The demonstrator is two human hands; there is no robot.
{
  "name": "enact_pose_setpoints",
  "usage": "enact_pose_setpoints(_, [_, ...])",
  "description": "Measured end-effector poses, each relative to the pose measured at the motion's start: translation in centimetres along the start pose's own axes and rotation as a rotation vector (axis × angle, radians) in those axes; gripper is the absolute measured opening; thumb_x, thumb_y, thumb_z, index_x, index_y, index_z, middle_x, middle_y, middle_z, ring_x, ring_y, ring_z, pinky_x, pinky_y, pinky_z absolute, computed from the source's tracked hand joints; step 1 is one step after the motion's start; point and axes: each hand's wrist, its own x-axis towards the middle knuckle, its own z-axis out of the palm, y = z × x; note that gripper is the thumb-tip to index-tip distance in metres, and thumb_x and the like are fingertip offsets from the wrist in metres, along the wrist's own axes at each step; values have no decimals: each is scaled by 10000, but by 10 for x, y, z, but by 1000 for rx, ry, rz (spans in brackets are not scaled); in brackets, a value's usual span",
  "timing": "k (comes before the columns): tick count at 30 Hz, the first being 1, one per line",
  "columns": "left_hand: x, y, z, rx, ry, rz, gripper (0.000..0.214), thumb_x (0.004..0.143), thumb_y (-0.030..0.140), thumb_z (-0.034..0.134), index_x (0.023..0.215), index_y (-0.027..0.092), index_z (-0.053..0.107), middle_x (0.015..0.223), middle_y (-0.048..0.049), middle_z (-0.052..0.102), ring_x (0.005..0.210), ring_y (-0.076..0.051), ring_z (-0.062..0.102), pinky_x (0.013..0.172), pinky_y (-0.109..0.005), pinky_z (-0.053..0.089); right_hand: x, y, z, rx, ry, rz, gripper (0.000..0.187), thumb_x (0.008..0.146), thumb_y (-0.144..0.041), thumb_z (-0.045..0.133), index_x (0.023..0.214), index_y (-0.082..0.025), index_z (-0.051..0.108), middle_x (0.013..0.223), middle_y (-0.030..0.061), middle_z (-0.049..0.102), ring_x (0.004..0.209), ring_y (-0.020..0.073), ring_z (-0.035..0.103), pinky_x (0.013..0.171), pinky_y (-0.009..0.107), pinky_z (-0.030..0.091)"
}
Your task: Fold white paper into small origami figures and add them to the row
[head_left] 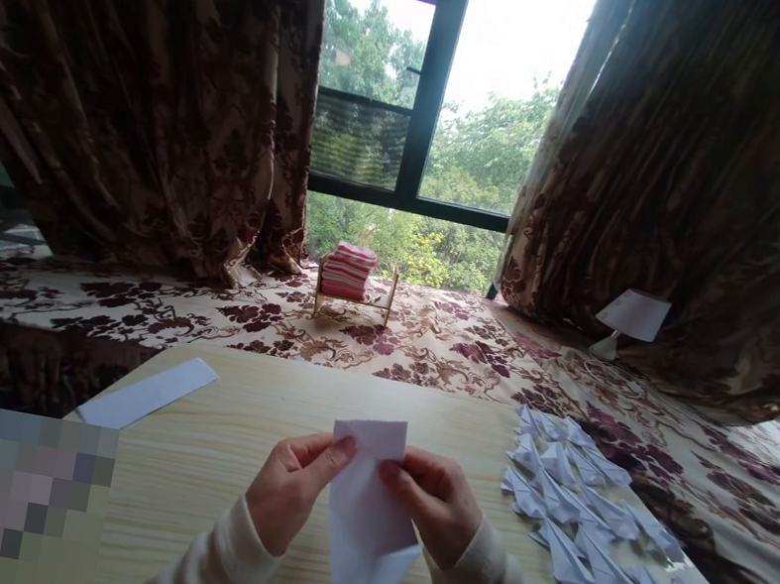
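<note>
The sheet [371,505] is held at the lower centre of the frame, in front of the table [207,512]. Its left upper edge is pinched by the left hand [286,487], the thumb laid on the near face and the fingers curled behind. The right edge is gripped in like manner by the right hand [439,507]. By this grip from 2 sides, the top is probably kept taut and square, while the lower part is left free to narrow to a point at the bottom of the frame. A corner is turned out at the right; whether the tip is rested on the table cannot be told.

The folded pieces [562,504] are set in slanting rows at the right of the frame, most likely so that the middle is left free for handling. The strip [150,393] is laid flat at the left, well apart from the hands, perhaps to be kept from mixing with the pieces.

Beyond the table, the rack [391,297] is stood on the patterned cloth [470,352], above the centre of the frame. Towels [348,273], striped red and white, are stacked at its left end; the small item beside them cannot be made out. The lamp [632,315] is placed at the right, near the curtain [691,164].
</note>
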Motion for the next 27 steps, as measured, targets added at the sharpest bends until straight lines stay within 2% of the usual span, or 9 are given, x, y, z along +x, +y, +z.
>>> enact_pose_setpoints(8, [-6,9,7,-21,-61,76,308,632,367,693,858,159,711,749,-51,688,711,-173,586,692,-258,433,0,-3,2,-29,53,-59,314,744,-421,599,830,-136,696,659,31,637,587,144,530,551,249,395])
enact_pose_setpoints(11, [-5,9,7,-43,-81,104,280,691,394,642,807,149,711,674,-48,671,653,-156,575,619,-240,422,-1,-4,3,-26,47,-51,323,741,-428,599,830,-134,698,675,35,643,597,147,537,559,251,398])
enact_pose_setpoints(14, [-4,8,5,-111,-122,69,278,719,405,616,733,143,705,621,-40,659,577,-130,552,530,-223,394,-1,-5,3,9,19,-44,325,741,-422,600,848,-130,696,658,35,645,596,151,547,575,260,409])
enact_pose_setpoints(20, [-2,3,-5,-69,-125,-21,336,597,357,740,875,172,698,711,-44,701,692,-153,605,710,-265,441,-2,-8,5,19,40,-51,279,737,-383,621,835,-134,700,624,16,636,581,129,535,556,230,396])
enact_pose_setpoints(27, [-3,4,-3,-92,-94,-34,318,605,325,738,888,186,700,707,-45,706,656,-134,609,686,-246,449,-1,-5,2,28,18,-42,297,745,-393,615,864,-133,696,642,24,638,600,137,541,563,239,402])
